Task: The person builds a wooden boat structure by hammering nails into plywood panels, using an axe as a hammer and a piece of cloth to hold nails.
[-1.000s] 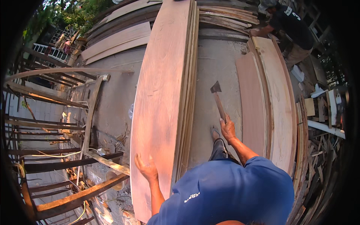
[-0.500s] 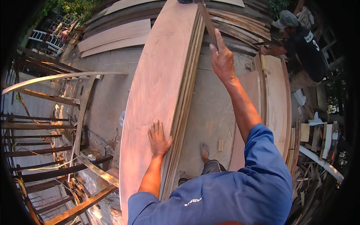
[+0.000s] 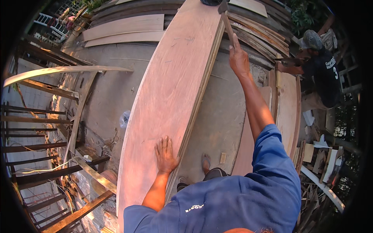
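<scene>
A long reddish plywood panel (image 3: 163, 89) runs away from me on top of a stack of boards, whose layered edges (image 3: 194, 116) show on its right side. My left hand (image 3: 166, 156) lies flat on the near part of the panel, fingers stretched out. In my right hand (image 3: 238, 62), raised beyond the panel's right edge, is a hammer (image 3: 229, 28) gripped by its wooden handle. Its dark head (image 3: 223, 7) is near the panel's far end, beside a dark bundle (image 3: 211, 1). Several thin nails (image 3: 189, 40) are scattered on the panel.
At the right, a co-worker (image 3: 320, 73) in a cap bends over another stack of boards (image 3: 286, 105), holding a dark tool. Long planks (image 3: 258, 37) lie at the back. A curved strip (image 3: 70, 73) and wooden beams (image 3: 39, 148) stand at the left. A small wood block (image 3: 223, 157) lies near my foot.
The view has shifted a little, and the hammer's head now shows at the top. My right hand still holds its handle; my left hand stays flat on the panel.
</scene>
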Demonstrator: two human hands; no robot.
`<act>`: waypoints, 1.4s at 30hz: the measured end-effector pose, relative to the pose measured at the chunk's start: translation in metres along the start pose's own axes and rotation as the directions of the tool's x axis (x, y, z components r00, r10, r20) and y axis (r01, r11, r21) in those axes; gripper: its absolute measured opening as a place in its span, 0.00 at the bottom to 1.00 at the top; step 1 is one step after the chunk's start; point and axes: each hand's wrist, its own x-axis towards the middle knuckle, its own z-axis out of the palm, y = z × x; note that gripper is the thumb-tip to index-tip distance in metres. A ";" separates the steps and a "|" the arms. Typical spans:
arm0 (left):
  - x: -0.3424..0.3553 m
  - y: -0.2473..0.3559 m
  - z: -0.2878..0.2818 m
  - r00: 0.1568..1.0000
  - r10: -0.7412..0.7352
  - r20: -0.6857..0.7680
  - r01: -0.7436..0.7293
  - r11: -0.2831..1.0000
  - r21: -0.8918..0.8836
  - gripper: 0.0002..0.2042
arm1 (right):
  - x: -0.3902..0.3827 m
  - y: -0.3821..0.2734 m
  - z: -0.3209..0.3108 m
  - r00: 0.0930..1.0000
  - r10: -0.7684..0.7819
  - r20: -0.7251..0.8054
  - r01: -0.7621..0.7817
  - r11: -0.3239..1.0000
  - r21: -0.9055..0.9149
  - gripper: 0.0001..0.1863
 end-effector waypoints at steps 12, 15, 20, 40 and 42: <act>0.001 -0.001 -0.002 0.999 -0.032 0.002 0.032 0.999 -0.042 0.45 | 0.002 0.016 0.032 0.991 -0.130 0.025 0.132 0.988 -0.077 0.36; -0.002 0.001 -0.003 1.000 -0.020 0.006 0.020 0.999 -0.050 0.45 | -0.012 0.029 0.040 0.994 -0.110 0.016 0.112 0.987 -0.115 0.36; 0.001 0.000 -0.001 1.000 -0.019 -0.007 0.019 0.999 -0.047 0.44 | 0.026 0.051 0.050 0.966 0.056 0.251 -0.017 0.988 -0.156 0.36; -0.009 0.000 0.002 0.997 -0.037 -0.064 0.031 0.996 -0.086 0.44 | -0.033 0.002 0.023 0.847 0.237 0.476 -0.246 0.968 -0.046 0.35; -0.014 -0.003 0.005 0.997 -0.047 -0.059 0.040 0.994 -0.105 0.44 | -0.081 -0.004 0.023 0.821 0.209 0.531 -0.202 0.977 -0.071 0.35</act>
